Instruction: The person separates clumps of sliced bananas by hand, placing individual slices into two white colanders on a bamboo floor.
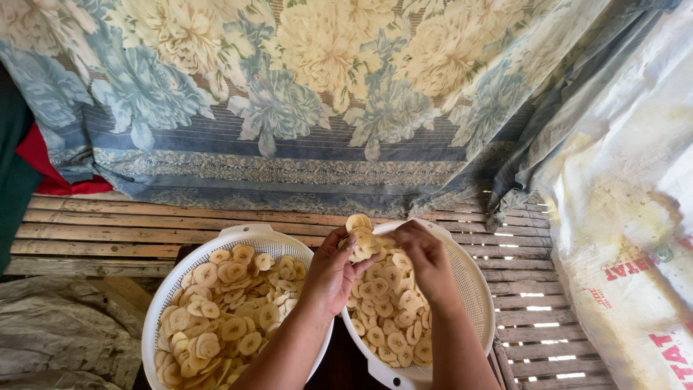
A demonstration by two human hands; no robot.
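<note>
My left hand [330,273] grips a small stack of pale yellow fruit slices [359,235] above the gap between two white plastic colanders. My right hand [426,258] has its fingers closed on the same stack from the right side. The left colander [238,235] is heaped with many round slices [224,318]. The right colander [473,289] holds a thinner layer of slices [386,318], tilted toward me. Both forearms come up from the bottom edge and hide part of each colander.
The colanders rest on a slatted bamboo platform [115,231]. A blue and cream flowered cloth [289,108] hangs behind. A large white plastic sack [635,217] stands at the right. Crumpled grey sheeting [58,332] lies at the lower left, red and dark green fabric [29,159] at the far left.
</note>
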